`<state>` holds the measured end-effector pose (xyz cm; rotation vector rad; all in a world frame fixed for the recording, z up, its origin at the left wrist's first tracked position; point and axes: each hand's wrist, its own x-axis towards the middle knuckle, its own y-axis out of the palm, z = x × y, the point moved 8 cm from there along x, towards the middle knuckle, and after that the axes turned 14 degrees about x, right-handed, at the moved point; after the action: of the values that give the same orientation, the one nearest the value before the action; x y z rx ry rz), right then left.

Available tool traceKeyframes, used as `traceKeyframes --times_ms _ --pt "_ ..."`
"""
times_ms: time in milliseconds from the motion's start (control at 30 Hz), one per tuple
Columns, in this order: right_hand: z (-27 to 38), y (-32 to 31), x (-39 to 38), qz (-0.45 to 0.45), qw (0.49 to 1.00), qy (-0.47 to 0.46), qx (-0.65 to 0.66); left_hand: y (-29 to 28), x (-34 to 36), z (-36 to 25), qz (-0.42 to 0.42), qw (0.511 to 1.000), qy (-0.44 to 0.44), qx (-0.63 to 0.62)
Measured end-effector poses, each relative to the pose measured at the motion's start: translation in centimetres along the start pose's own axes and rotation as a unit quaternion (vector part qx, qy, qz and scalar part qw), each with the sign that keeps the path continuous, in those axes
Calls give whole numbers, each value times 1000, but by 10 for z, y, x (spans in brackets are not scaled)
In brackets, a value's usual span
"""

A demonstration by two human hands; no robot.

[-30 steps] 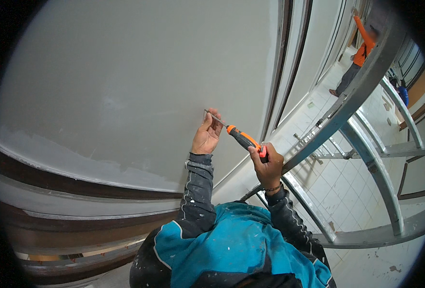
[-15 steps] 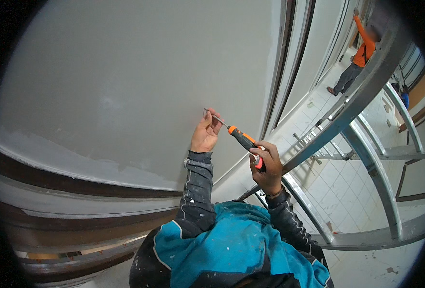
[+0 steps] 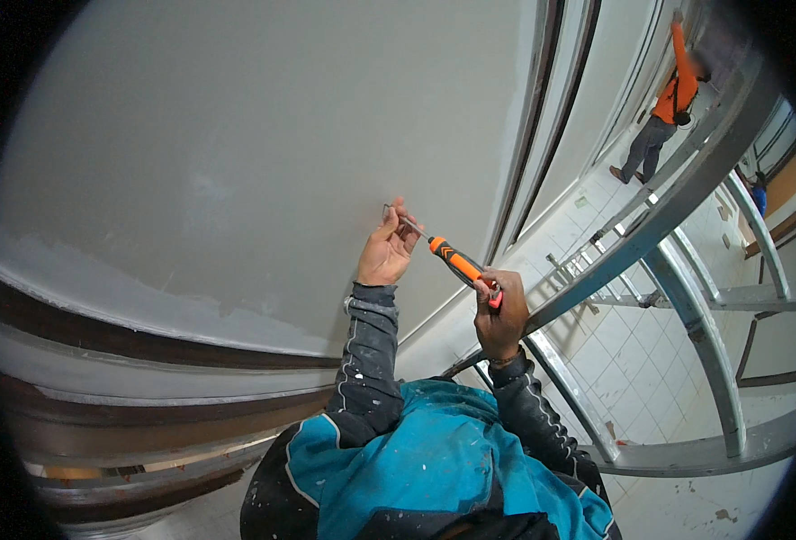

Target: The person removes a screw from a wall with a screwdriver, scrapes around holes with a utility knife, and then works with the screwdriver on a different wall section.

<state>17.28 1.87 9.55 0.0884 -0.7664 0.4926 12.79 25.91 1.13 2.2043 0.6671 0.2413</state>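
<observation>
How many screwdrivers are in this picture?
1: the black-and-orange screwdriver with a metal shaft, its handle end held in the bare right hand, its shaft reaching the bare left hand. Others may be hidden from view.

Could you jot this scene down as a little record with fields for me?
Right hand: grips the handle end of an orange-and-black screwdriver
Left hand: fingers at the far end of its metal shaft
In front: broad grey panel
To the right: ladder-like metal frame
Background: person in orange top, one arm raised
</observation>
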Motion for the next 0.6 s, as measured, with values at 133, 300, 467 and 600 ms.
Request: traceKeyframes --times_ms 133,300,467,600 --pt "-15 2 -5 19 989 141 41 -4 -2 1 -12 1000 19 7" --pt "8 6 0 66 996 48 30 -9 -1 -1 -6 999 32 11" --pt "7 4 -1 41 998 -31 -36 -2 -2 -2 -34 998 26 38" --pt "-14 6 -7 44 990 135 -5 -6 -2 0 -39 997 25 57"
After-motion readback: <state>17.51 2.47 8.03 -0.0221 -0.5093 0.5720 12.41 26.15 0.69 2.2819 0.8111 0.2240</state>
